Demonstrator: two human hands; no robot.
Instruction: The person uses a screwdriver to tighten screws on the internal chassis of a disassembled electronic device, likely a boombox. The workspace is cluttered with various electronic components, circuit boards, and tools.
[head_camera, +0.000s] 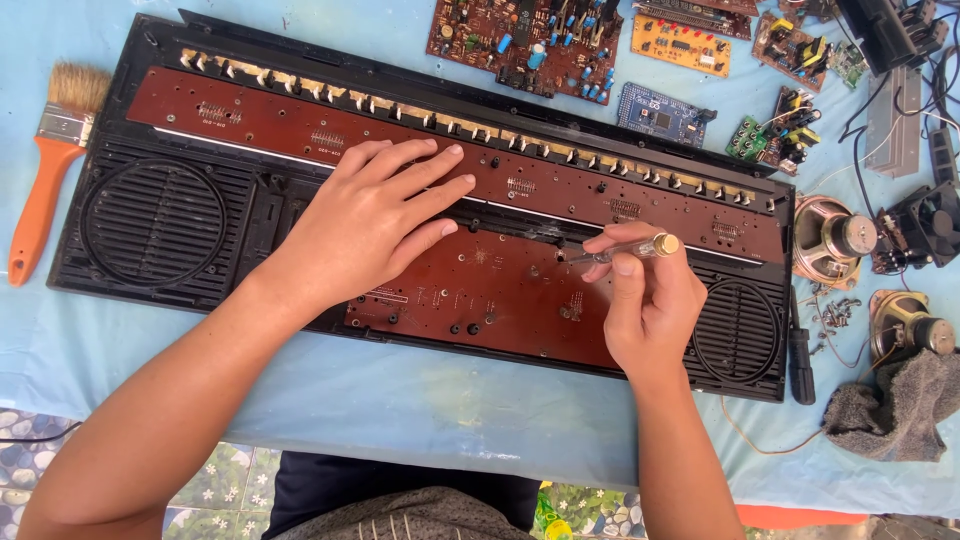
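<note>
A long black keyboard chassis (160, 230) lies open on a light blue cloth, with brown circuit boards (500, 290) inside and round speaker grilles at both ends. My left hand (375, 220) rests flat, fingers spread, on the brown boards near the middle. My right hand (645, 300) grips a small screwdriver (630, 250) with a clear handle and brass cap. The screwdriver lies nearly level, its tip pointing left onto the board beside my left fingertips.
A paintbrush with an orange handle (45, 170) lies at the left. Loose circuit boards (525, 45) sit along the top. Speakers (835, 240), a fan (925, 225), loose screws (835, 312), a black-handled tool (800, 360) and a grey rag (895, 405) crowd the right side.
</note>
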